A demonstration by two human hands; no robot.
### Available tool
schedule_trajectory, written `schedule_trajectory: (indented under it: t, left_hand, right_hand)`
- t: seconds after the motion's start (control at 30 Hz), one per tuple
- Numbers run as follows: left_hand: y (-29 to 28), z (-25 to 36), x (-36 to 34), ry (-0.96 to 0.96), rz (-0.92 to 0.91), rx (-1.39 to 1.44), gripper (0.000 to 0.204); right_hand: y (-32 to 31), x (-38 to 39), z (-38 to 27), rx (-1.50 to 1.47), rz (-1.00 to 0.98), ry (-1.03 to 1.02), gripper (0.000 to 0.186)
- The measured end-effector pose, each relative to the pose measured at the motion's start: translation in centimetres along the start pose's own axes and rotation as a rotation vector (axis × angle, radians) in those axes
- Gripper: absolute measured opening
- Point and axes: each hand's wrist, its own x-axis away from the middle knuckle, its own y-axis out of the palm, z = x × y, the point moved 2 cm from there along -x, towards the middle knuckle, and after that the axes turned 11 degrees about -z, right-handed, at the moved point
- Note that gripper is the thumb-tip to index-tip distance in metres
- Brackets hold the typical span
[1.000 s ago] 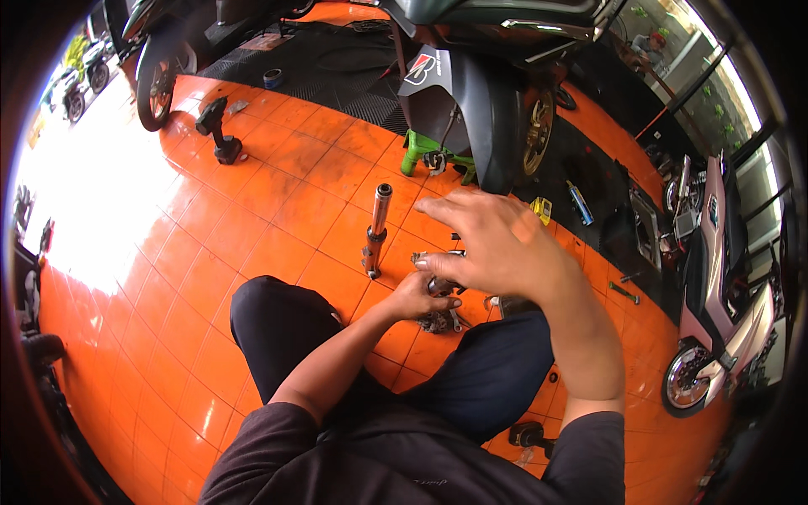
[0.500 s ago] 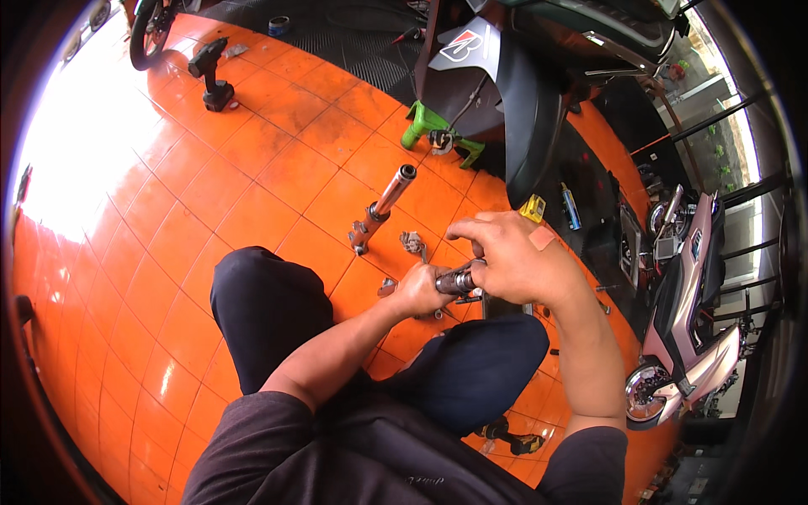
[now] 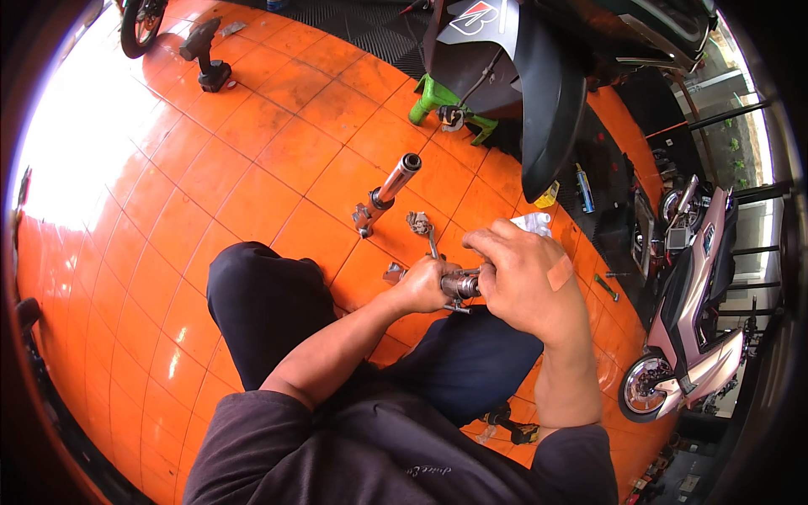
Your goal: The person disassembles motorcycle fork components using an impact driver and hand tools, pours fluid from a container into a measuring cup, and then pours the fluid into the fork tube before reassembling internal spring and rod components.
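My left hand (image 3: 423, 284) is wrapped round a metal motorcycle fork leg (image 3: 459, 284), which I hold tilted between my knees. At its dark ringed upper end, my right hand (image 3: 528, 273) is closed with thumb and fingertips; its palm side is hidden. A second fork leg (image 3: 389, 194) stands upright on the orange tiles ahead of my left hand, its tube end open at the top. Just beyond my left hand lie a crumpled grey rag (image 3: 418, 222) and a metal tool (image 3: 433, 244), partly hidden. A thin metal bar (image 3: 457, 310) shows below the held leg.
A cordless drill (image 3: 204, 55) stands at the far left. Ahead are a green stand (image 3: 433, 99) and a dark motorcycle body (image 3: 547, 101). A white bottle (image 3: 534, 223) and blue tube (image 3: 584, 187) lie to the right, near a pink scooter (image 3: 690, 295). Another power tool (image 3: 509, 425) lies by my right thigh.
My view has shifted slightly. My right hand has turned a little at the fork leg's end, with the left hand still gripping it. The white bottle beyond my right hand now shows.
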Motion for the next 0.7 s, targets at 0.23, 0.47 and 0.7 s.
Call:
schedule_trajectory:
  t: [0.23,0.47,0.7]
  left_hand:
    - [-0.7,0.7,-0.8,0.036,0.022,-0.017,0.020]
    - [-0.5,0.8,-0.3,0.019,0.090,-0.096,0.029]
    - [-2.5,2.9,2.3,-0.128,0.112,-0.341,0.073]
  right_hand:
    - [-0.3,-0.8,1.0,-0.042,0.018,0.029,0.026]
    - [0.2,-0.8,0.8,-0.045,0.025,0.051,0.027]
    - [0.3,-0.6,0.7,-0.010,0.031,0.034,0.026]
